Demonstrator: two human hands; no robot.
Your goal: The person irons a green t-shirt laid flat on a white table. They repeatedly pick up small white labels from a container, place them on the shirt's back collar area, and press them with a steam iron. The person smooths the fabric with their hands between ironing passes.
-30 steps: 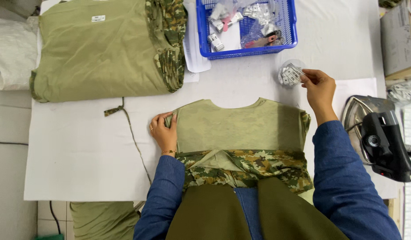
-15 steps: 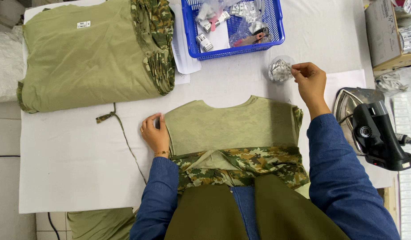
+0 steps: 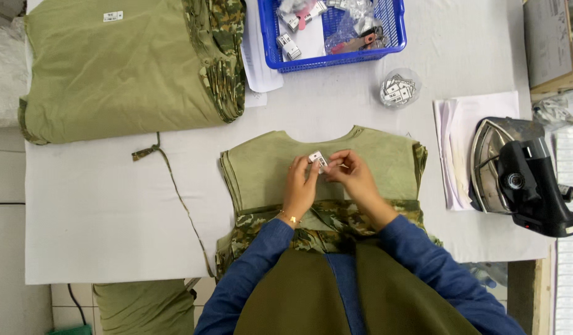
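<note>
A stack of olive green garment pieces (image 3: 373,158) with camouflage trim lies in front of me on the white table (image 3: 100,217). Both hands meet over its middle. My left hand (image 3: 301,186) and my right hand (image 3: 350,175) pinch a small white label (image 3: 317,160) between their fingertips, just above the olive fabric. A small clear dish of similar white labels (image 3: 398,89) stands beyond the garment, to the right.
A large folded pile of olive and camouflage fabric (image 3: 131,65) fills the back left. A blue basket (image 3: 336,60) of small items sits at the back. An iron (image 3: 522,174) rests at the right beside white papers (image 3: 460,149). A thin cord (image 3: 175,192) trails leftward.
My right hand came back from the label dish to the garment's middle with a label. My left hand moved from the garment's left edge to meet it.
</note>
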